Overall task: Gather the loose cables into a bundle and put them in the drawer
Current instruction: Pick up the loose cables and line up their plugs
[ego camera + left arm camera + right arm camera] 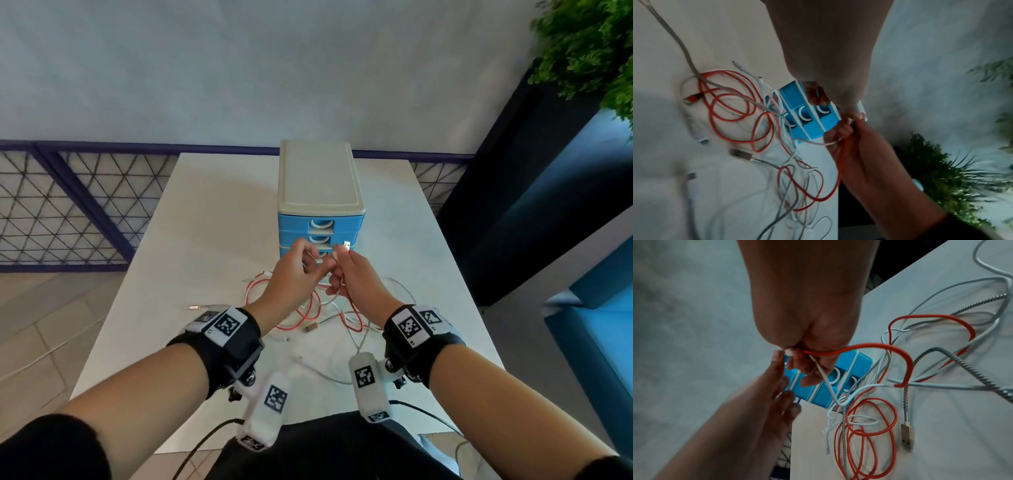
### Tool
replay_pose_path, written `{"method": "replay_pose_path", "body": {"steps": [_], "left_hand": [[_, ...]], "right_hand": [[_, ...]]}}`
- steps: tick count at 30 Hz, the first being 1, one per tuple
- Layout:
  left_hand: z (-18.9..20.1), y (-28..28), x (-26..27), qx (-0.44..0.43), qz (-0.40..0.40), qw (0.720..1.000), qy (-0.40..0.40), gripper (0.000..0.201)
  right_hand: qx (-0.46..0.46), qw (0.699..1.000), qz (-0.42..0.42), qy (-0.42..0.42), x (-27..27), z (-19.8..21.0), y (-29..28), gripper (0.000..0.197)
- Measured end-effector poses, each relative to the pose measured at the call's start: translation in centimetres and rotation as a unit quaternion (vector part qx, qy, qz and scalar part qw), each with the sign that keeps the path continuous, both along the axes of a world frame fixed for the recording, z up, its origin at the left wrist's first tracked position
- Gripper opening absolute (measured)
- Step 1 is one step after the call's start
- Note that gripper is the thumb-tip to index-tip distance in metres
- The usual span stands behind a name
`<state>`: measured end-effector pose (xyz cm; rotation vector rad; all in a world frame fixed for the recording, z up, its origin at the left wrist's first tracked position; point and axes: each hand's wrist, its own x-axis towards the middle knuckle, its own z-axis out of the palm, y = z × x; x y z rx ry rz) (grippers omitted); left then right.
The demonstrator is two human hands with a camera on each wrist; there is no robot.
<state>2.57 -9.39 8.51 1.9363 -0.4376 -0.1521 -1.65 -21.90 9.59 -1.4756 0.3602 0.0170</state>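
The right hand (352,274) gripped a smooth red cable (859,348) and a white cable (826,378). The left hand (291,274) pinched nearby; what it held was unclear. One braided cable (953,360) lay before the plastic drawer unit (318,192).

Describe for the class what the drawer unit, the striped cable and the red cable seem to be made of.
Drawer unit: likely moulded plastic, smooth cream top, glossy blue fronts with recessed white handles.
Striped cable: seemingly a coiled metal or braided wrap, judging by its ridged black-and-silver spiral; its plug looks metallic gold.
Red cable: probably rubbery or finely woven sheath, matte, bending in soft loops; too blurred to tell which.
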Motion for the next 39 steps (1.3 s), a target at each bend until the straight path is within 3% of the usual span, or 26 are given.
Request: {"method": "replay_pose_path", "body": {"steps": [2,4,7,10,12,14,16,18,21,23,26,33,36,39], "left_hand": [[-1.7,0.7,-0.7,0.075,-0.077,0.994,-0.01,0.022],[-3.3,1.6,-1.2,0.15,-0.138,0.979,-0.015,0.032],[-4.5,2.7,-1.3,0.207,-0.202,0.957,-0.014,0.032],[-6.0,3.2,-1.8,0.307,-0.319,0.895,-0.051,0.013],[-7.7,3.7,-2.1,0.364,-0.361,0.857,-0.051,0.016],[-9.2,4.3,-2.2,0.407,-0.377,0.831,-0.039,0.025],[-9.6,4.5,-2.2,0.422,-0.383,0.821,-0.045,0.021],[-9.4,4.7,-1.9,0.411,-0.385,0.825,-0.043,0.016],[-7.4,4.6,-1.1,0.36,-0.388,0.848,0.006,0.015],[-5.2,4.1,-0.5,0.319,-0.357,0.877,0.03,0.016],[-1.5,3.2,0.4,0.225,-0.309,0.924,0.031,0.01],[3.9,1.7,2.3,0.07,-0.152,0.986,-0.009,0.005],[3.9,1.2,2.5,0.056,-0.111,0.991,-0.045,0.005],[2.7,0.4,2.2,0.015,-0.069,0.997,0.008,0.016]], "right_hand": [[0.029,1.0,-0.004,0.006,-0.1,-0.1,-0.3,0.031],[0.051,0.999,0.012,0.009,-0.5,0.0,-0.7,0.028],[0.063,0.997,0.04,0.011,-1.0,0.0,-1.7,0.027],[0.106,0.993,0.055,0.016,-1.5,0.2,-2.6,0.026],[0.119,0.991,0.05,0.024,-1.5,0.5,-2.9,0.026],[0.121,0.991,0.049,0.027,-1.6,0.7,-3.1,0.025],[0.119,0.991,0.052,0.027,-1.8,0.9,-3.4,0.025],[0.101,0.993,0.054,0.028,-1.8,1.2,-3.7,0.024],[-0.04,0.998,0.042,0.015,-1.2,1.7,-4.0,0.025],[-0.136,0.99,0.044,0.008,-0.7,1.9,-4.1,0.024],[-0.207,0.975,0.079,0.011,-0.1,1.9,-3.9,0.026],[-0.15,0.975,0.162,0.03,0.0,2.5,-2.2,0.024],[-0.149,0.978,0.144,0.033,-0.4,2.1,-2.1,0.031],[-0.056,0.993,0.098,0.035,-0.2,1.5,-2.1,0.036]]}}
